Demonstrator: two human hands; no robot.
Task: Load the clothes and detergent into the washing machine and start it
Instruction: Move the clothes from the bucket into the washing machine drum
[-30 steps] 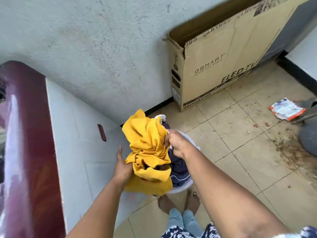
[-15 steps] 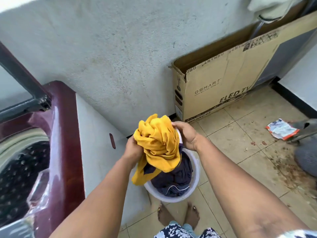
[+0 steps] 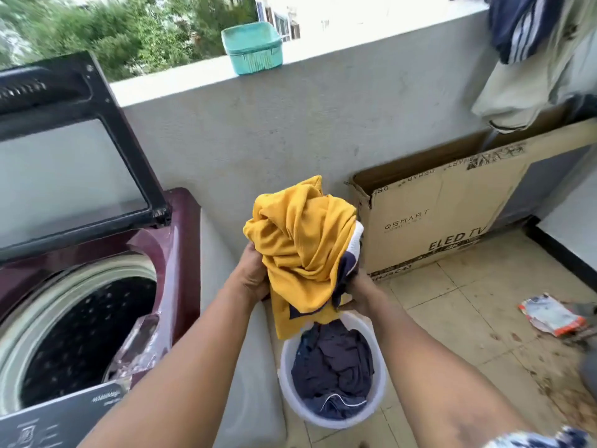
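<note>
Nearest: white bucket (image 3: 284, 379) on floor, dark garments (image 3: 332, 367) left inside. Above it: yellow bundle (image 3: 300, 244), clear of bucket rim, tail hanging just over it. Left hand (image 3: 253, 279) gripping bundle's left side, right hand (image 3: 357, 294) clutching lower right with dark cloth caught in; fingers mostly hidden by fabric. Washing machine (image 3: 181, 227) to the left, lid (image 3: 74, 163) raised, drum (image 3: 84, 337) open and apparently empty.

Risks: hanging tail likely to snag drum rim or torn plastic at opening (image 3: 142, 341); loose fold may slip to dirty tiles; dark piece may drop mid-swing.

Versus 0.5 s earlier: bundle higher, well out of bucket. View tilted up: teal basket (image 3: 253, 48) on parapet and hanging laundry (image 3: 529, 56) now visible.
</note>
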